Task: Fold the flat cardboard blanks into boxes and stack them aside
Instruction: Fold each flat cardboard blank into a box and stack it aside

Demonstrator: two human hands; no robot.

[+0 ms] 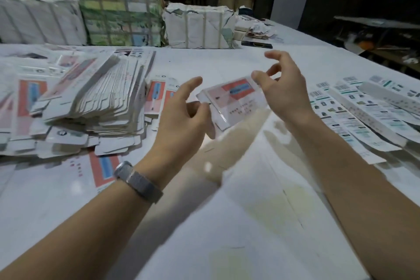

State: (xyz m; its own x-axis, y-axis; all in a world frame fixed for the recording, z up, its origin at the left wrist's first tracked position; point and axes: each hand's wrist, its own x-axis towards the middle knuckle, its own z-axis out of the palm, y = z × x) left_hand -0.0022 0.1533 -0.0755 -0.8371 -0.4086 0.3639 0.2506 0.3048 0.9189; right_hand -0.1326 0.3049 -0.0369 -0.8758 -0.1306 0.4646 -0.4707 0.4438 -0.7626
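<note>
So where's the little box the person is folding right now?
In the head view it's just right of the middle: the box is up off the white table, pinched by the left hand with the right hand at its far end.

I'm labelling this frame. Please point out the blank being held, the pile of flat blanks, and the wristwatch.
blank (pixel 236 100), head view, on its printed face.
pile of flat blanks (pixel 91 98), head view, on the stacked edges.
wristwatch (pixel 138 182), head view, on its band.
</note>
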